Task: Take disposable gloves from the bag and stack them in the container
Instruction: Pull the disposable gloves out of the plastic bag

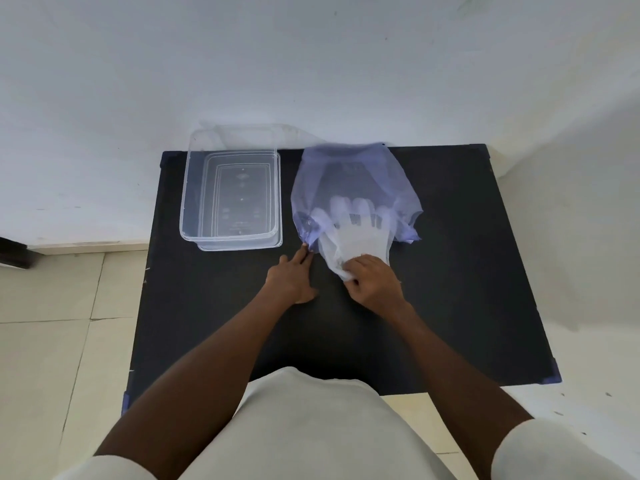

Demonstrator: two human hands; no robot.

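A translucent purple bag (353,178) lies on the black table (242,323), its mouth toward me. Clear disposable gloves (356,233) show through it, and their cuffs stick out of the mouth. My right hand (374,280) is shut on the cuff of the gloves just outside the bag. My left hand (294,277) rests flat on the table, its fingertips pressing the bag's lower left edge. An empty clear plastic container (230,188) stands to the left of the bag, at the table's far left.
The table stands against a white wall (311,64). Pale floor tiles (62,323) lie to the left and right of it. The container slightly overhangs the table's back edge. My light clothing (311,427) fills the bottom of the view.
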